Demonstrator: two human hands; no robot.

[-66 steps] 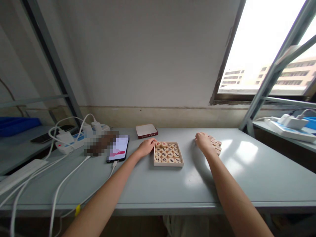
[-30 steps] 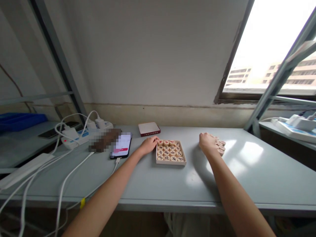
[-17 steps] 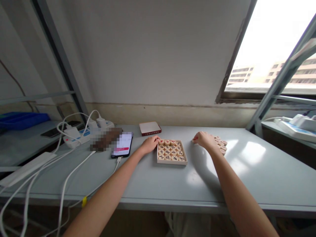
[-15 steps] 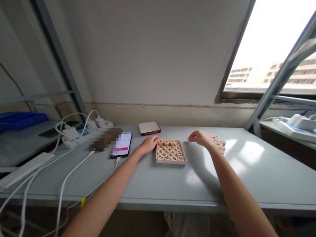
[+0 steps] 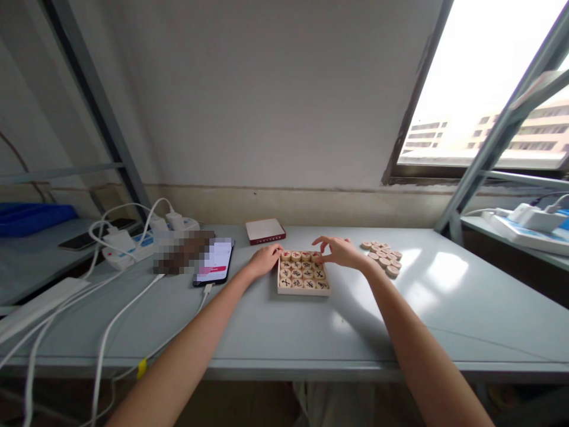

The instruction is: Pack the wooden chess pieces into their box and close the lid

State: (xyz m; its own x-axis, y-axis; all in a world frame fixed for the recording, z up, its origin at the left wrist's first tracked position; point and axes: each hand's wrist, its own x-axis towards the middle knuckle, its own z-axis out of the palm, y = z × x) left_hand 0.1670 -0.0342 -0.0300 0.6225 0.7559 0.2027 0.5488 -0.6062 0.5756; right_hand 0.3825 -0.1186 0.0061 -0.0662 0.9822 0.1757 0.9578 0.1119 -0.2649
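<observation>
Head view: left hand (image 5: 265, 261) rests open against the wooden xiangqi tray (image 5: 303, 291), right hand (image 5: 339, 251) spread open at its corner.

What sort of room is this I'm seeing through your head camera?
Probably an office or workroom in a multi-storey building: a grey table sits under a window overlooking other buildings, a power strip feeds white cables, and a metal shelving upright stands at the table's end.
</observation>
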